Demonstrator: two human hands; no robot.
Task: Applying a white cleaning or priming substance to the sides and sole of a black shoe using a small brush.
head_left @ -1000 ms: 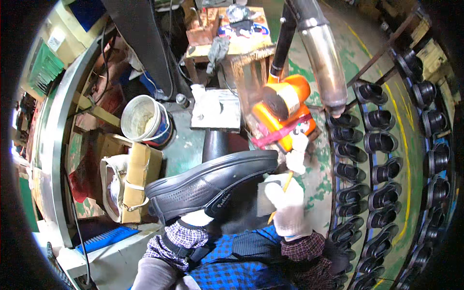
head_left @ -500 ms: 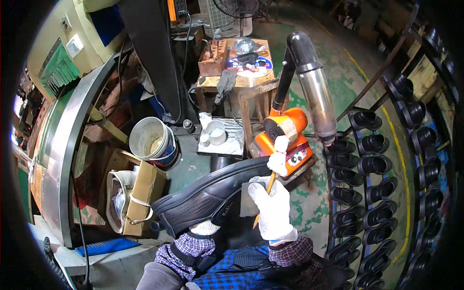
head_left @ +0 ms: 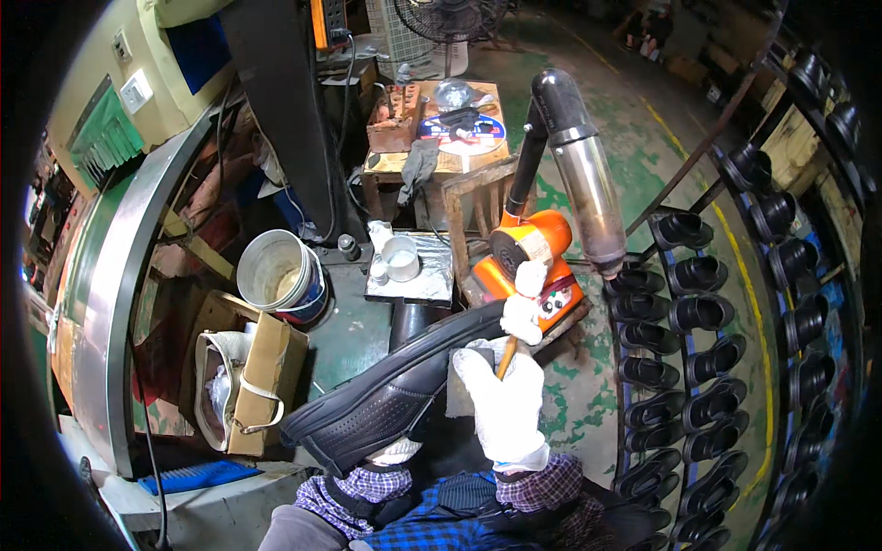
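Note:
A black shoe [head_left: 372, 409] lies on its side in front of me, sole edge up and toe pointing to the far right. My left hand [head_left: 397, 451], in a white glove, holds it from below at the heel end; its fingers are hidden by the shoe. In my white-gloved right hand [head_left: 503, 399] is a wooden stick [head_left: 506, 354] with a white cloth-wrapped head [head_left: 524, 301]. That head is against or just beside the shoe's toe; I cannot tell whether they touch. A grey piece of cloth or sheet [head_left: 457, 395] sticks out beside the right hand.
An orange hot-air blower [head_left: 542, 241] with a metal nozzle stands beyond the toe. A foil-covered stand [head_left: 432, 266] bears a white cup [head_left: 401, 259]. To the left are a bucket [head_left: 266, 271] and a cardboard box [head_left: 266, 376]. Racks of black shoes [head_left: 703, 317] line the right.
The wrapped head has come slightly nearer along the toe. The stick's lower end, seen below my right hand before, is now hidden. The whole view has shifted a little.

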